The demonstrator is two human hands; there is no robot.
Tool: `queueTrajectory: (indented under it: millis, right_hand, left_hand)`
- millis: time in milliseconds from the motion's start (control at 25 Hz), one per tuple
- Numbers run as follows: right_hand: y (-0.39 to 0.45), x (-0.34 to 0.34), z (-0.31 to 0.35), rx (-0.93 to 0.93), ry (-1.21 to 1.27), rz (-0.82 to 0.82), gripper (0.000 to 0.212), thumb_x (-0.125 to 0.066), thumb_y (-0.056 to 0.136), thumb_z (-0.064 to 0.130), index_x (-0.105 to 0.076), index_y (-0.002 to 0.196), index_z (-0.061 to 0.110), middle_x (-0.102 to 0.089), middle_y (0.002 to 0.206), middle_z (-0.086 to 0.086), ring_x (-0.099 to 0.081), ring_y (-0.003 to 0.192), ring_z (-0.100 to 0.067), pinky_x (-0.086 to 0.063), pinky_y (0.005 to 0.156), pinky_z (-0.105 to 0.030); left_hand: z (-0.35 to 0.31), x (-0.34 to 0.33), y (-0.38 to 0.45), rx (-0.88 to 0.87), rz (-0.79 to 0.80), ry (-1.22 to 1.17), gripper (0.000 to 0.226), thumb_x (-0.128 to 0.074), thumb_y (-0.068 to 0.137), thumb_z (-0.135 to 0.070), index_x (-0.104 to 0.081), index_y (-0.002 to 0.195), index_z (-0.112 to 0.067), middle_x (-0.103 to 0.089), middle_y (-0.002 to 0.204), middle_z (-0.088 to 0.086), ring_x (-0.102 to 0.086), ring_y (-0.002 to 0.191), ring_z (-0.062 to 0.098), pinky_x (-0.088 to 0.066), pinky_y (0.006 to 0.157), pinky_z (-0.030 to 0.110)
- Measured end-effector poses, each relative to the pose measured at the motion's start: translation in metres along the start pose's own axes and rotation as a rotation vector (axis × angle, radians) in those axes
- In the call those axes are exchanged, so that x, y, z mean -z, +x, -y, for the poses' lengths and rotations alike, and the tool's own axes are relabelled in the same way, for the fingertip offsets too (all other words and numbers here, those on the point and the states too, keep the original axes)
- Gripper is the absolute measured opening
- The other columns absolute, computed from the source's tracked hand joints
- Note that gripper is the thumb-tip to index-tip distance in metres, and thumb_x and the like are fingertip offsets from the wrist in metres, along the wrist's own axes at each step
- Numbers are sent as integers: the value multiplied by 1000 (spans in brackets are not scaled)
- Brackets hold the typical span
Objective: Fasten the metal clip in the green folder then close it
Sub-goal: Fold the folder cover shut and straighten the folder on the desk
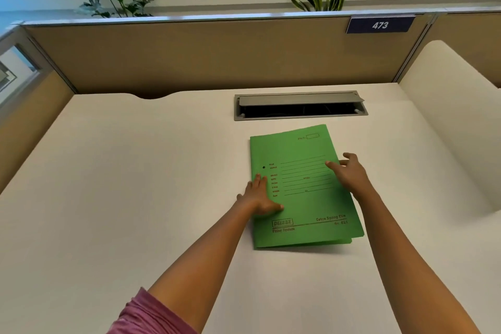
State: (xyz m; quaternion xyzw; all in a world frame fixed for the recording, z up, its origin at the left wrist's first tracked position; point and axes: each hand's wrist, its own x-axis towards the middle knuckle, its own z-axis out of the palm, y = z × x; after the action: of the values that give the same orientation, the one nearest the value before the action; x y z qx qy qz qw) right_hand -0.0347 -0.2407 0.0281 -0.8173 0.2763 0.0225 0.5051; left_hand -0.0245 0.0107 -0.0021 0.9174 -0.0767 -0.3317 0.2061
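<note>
Pink sleeve [151,314] at the lower edge, on the left arm; both bare forearms reach out over the cream bench [135,171]. Green folder [306,198] lies closed and flat on the bench, right of centre, just in front of the grey cable hatch [299,104], spine to the left. Left hand [261,196] rests palm-down on the spine side, fingers [259,180] together and flat on the cover, thumb spread toward the middle; likely pinning the folder so it cannot slide. Right hand [349,171] sits at the folder's free right edge, fingers loosely apart and curled, gripping nothing that can be seen; probably placed to lift or press the cover there.

Cover is matte green card, front printed with ruled form lines, "DELUXE Filing System" at the bottom. One small dark rivet shows near the spine. Lower right corner shows the sheets slightly offset. Metal clip is not visible, so whether it is fastened cannot be told.
</note>
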Motion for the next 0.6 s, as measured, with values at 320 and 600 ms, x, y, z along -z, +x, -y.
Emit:
queueTrajectory:
  millis: [320, 600]
  right_hand:
    - [-19, -32, -54, 121, -236, -64, 62, -63, 89, 25, -36, 142, 5, -46, 143, -15, -45, 131, -32, -39, 107, -45]
    - [-45, -56, -105, 344, -569, -145, 61, -43, 98, 42, -27, 151, 16, -22, 161, -3, -16, 150, -23, -11, 124, -40]
  left_hand:
    - [2, -10, 5, 25, 11, 75, 111, -66, 82, -57, 6, 159, -23, 19, 166, -6, 9, 155, 24, -3, 120, 61]
    - [-1, -16, 7, 63, -45, 136, 98, -59, 86, -52, 2, 159, -27, 16, 167, -8, 5, 155, 29, 5, 117, 65]
